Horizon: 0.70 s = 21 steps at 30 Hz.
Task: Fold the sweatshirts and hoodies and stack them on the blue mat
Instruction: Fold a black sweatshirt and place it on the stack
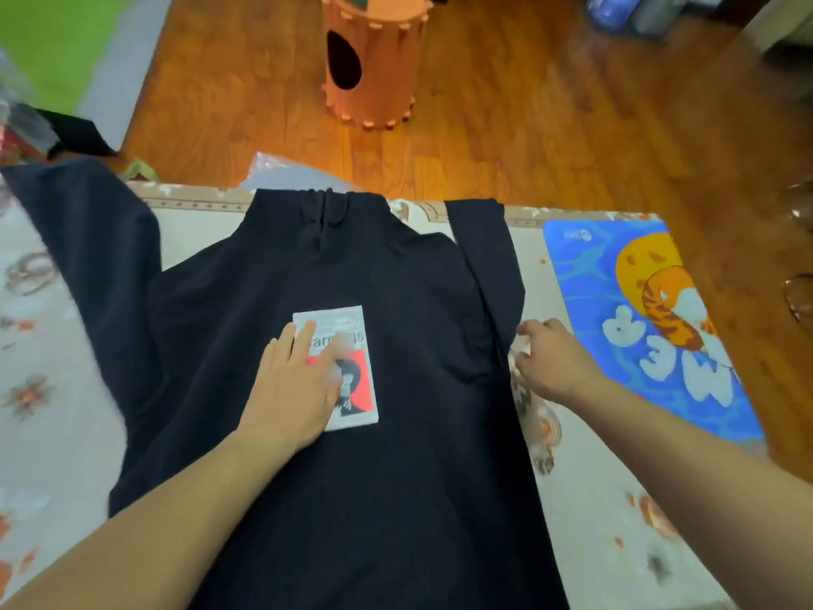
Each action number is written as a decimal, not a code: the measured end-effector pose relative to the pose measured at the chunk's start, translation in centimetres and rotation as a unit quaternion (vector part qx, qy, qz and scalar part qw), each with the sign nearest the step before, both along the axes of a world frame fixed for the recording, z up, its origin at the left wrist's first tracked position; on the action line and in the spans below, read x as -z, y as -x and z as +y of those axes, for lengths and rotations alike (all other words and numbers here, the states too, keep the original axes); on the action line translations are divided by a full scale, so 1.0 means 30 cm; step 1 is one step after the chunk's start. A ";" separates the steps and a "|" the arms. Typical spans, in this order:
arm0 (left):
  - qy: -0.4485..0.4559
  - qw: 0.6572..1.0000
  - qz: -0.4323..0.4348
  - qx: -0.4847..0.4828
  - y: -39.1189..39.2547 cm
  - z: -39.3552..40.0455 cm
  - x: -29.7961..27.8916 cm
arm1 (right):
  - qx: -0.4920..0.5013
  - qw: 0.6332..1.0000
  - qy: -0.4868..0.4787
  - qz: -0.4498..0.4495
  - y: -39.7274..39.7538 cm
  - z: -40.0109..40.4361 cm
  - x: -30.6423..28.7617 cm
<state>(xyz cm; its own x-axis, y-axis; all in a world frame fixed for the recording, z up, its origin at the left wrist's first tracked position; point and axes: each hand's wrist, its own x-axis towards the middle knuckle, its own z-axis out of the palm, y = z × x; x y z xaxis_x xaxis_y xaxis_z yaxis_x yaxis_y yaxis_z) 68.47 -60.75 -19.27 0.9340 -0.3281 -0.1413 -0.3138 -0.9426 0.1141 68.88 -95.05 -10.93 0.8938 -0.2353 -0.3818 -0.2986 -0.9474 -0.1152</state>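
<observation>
A black sweatshirt (396, 279) lies spread flat on a pale floral cloth (66, 389), collar away from me, with a white and red printed patch (352, 328) on its chest. One sleeve stretches out to the far left; the other points up at the far right. My left hand (294, 385) rests flat with straight fingers on the patch. My right hand (550, 358) is at the garment's right edge near the armpit, fingers curled; whether they pinch the fabric is unclear. The blue mat (589, 266) with a cartoon print lies to the right, with nothing on it.
Beyond the cloth is a wooden floor (528, 125) with an orange cylindrical cat house (374, 59). A crumpled plastic bag (281, 169) sits just past the collar. Dark items and clutter lie at the far left. Glasses (798, 297) rest at the right edge.
</observation>
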 end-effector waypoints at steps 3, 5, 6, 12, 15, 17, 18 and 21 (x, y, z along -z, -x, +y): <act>-0.034 0.998 -0.005 -0.061 -0.132 -0.082 0.099 | -0.039 0.996 -0.006 -0.078 -0.260 0.003 0.088; -0.041 0.994 -0.021 -0.100 -0.147 -0.099 0.179 | -0.056 0.991 -0.018 -0.123 -0.430 0.021 0.161; -0.038 0.993 -0.029 -0.109 -0.137 -0.104 0.185 | -0.056 0.988 -0.017 -0.139 -0.494 0.033 0.171; -0.032 0.992 -0.047 -0.108 -0.136 -0.097 0.214 | 0.000 0.988 0.043 -0.146 -0.847 0.086 0.321; -0.023 0.991 -0.066 -0.111 -0.132 -0.096 0.230 | -0.014 0.978 0.128 -0.165 -0.871 0.064 0.375; -0.019 0.991 -0.083 -0.105 -0.131 -0.095 0.244 | -0.024 0.969 0.134 -0.205 -0.844 0.037 0.354; -0.013 0.990 -0.090 -0.106 -0.130 -0.095 0.245 | 0.005 0.963 0.104 -0.249 -0.825 0.016 0.319; -0.018 0.989 -0.101 -0.104 -0.123 -0.091 0.252 | 0.219 0.882 -0.101 -0.405 -0.758 -0.074 0.145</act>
<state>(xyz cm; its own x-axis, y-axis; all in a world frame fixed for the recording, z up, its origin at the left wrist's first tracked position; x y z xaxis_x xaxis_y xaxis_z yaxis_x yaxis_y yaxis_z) 72.15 -63.48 -26.83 0.9912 -0.1237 0.0469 -0.1254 -0.9915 0.0345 91.62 -97.28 -15.28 0.7324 -0.6262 0.2673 -0.3731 -0.6975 -0.6118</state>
